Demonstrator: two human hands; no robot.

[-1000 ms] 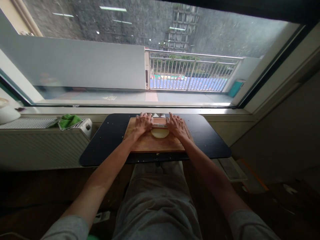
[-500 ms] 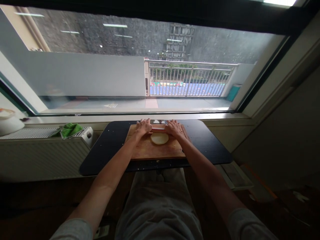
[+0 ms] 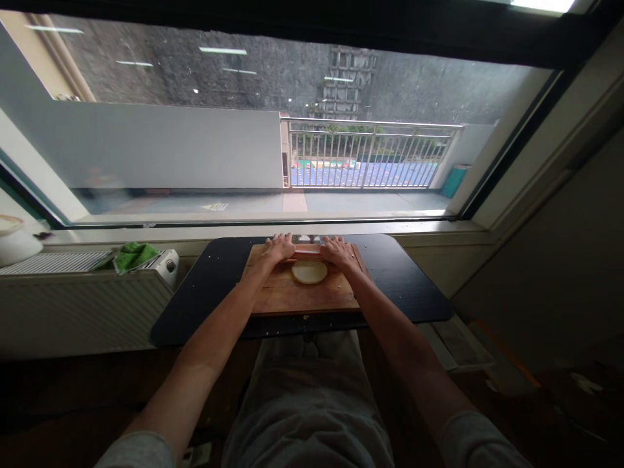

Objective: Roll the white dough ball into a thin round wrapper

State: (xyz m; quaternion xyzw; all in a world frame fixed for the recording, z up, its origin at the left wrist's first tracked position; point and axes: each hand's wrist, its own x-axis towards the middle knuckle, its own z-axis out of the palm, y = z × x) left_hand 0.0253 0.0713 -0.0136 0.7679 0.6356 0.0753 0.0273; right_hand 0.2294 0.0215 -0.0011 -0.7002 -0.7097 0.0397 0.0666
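Note:
A flat, pale oval of dough (image 3: 309,272) lies on a wooden cutting board (image 3: 302,300). Just beyond its far edge is a rolling pin (image 3: 307,252), whose middle shows as a reddish bar with a bright highlight. My left hand (image 3: 279,247) is closed over the pin's left end, and my right hand (image 3: 336,249) over its right end. Both pin ends are hidden under my fingers. Neither hand touches the dough.
The board rests on a black table (image 3: 404,286) with small crumbs on it. At the left, a green cloth (image 3: 134,257) lies on a white radiator (image 3: 97,309) near a white pot (image 3: 17,240). A large window (image 3: 195,156) stands behind the table.
Hands, rolling pin and dough keep nearly the same places on the board. The whole view has shifted very slightly.

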